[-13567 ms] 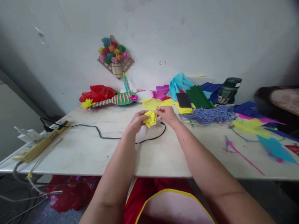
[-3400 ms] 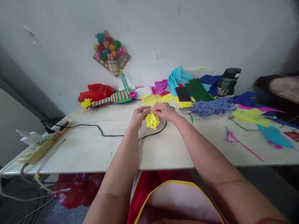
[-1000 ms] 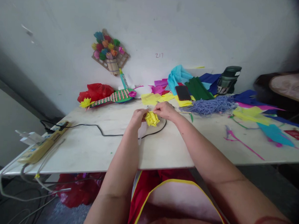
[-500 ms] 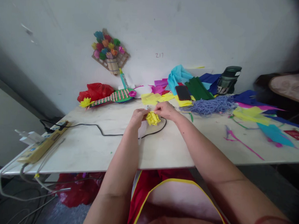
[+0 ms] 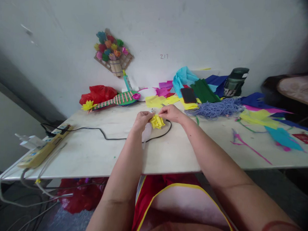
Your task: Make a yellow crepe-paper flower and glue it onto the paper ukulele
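Observation:
A yellow crepe-paper flower (image 5: 157,122) with folded, ruffled petals is held just above the middle of the table. My left hand (image 5: 143,119) grips its left side, thumb and fingers closed. From the right, my right hand (image 5: 171,113) pinches its upper edge between thumb and fingertips. A small whitish piece (image 5: 151,110) shows just behind the flower by my left fingers; its kind cannot be made out. Beneath my left hand lies something pale and translucent (image 5: 147,132), partly hidden by the wrist. A black cable (image 5: 158,138) curves on the tabletop around the flower's near side.
A green paper-covered, lute-shaped craft (image 5: 125,98), a glue tube (image 5: 127,81) and a red bag (image 5: 100,94) lie at back left. Coloured paper (image 5: 205,91), a phone (image 5: 188,95), purple-blue strands (image 5: 217,108) and a dark bottle (image 5: 236,83) fill the back right. A power strip (image 5: 45,148) occupies the left edge.
Both hands stay in nearly the same place on the yellow flower. My fingers and the flower have shifted only very slightly.

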